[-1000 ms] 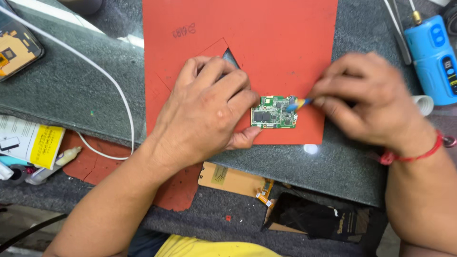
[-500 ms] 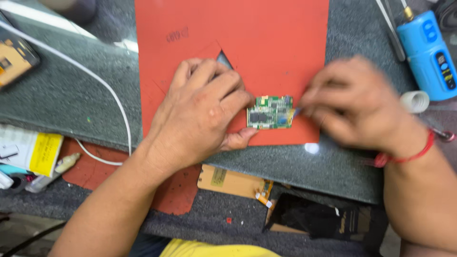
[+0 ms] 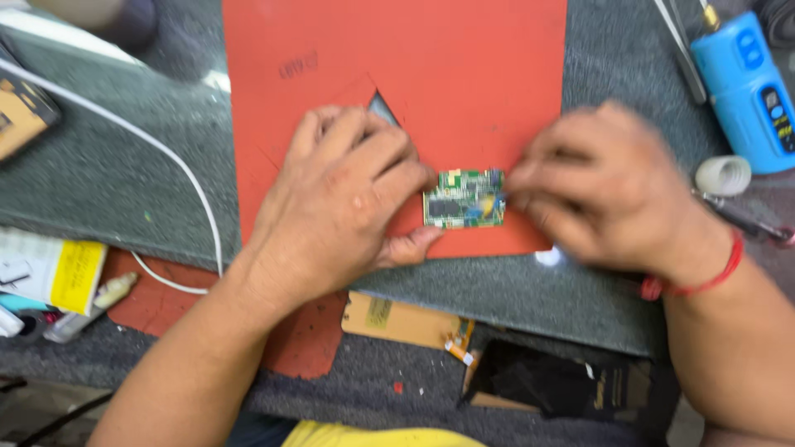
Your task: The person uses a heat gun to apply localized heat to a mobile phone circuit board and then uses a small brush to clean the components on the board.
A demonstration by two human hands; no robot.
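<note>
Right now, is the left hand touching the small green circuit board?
Touching. Head view: left hand fingertips press the small green circuit board's left edge.

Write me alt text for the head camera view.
Two bare hands work on a small green circuit board lying on a red mat: the left hand steadies its edge, the blurred right hand touches its other side. A blue tool lies at right.

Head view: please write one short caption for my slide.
Left hand steadies a small green circuit board on a red mat; right hand works its edge.
</note>
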